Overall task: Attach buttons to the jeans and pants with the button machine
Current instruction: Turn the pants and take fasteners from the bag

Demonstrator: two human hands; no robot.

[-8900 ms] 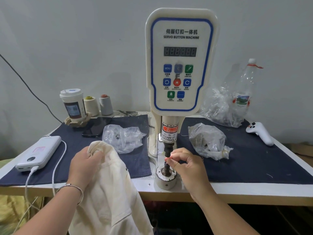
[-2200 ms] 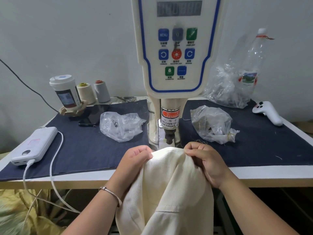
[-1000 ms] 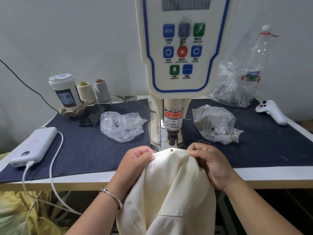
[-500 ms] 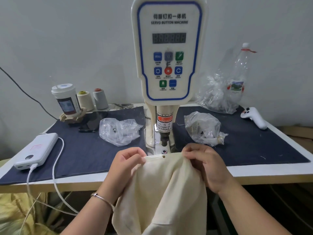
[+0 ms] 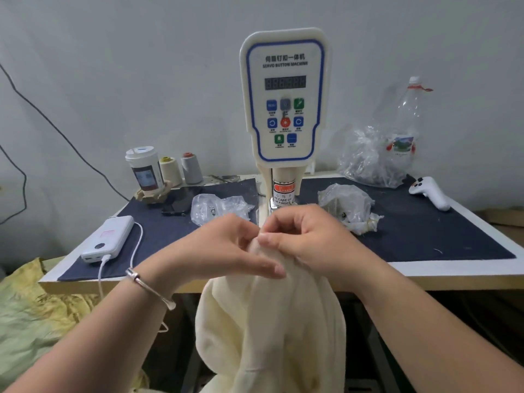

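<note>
Head view: cream pants point(image 5: 269, 330) hang bunched, pinched by both hands.

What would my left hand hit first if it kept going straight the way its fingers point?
Probably the right hand: the left hand points rightward across the cream pants, and both grip them at the same spot.

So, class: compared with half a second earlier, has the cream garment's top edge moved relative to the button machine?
Yes. The cream garment has come toward the person, off the button machine base, bunched between both hands.
</note>
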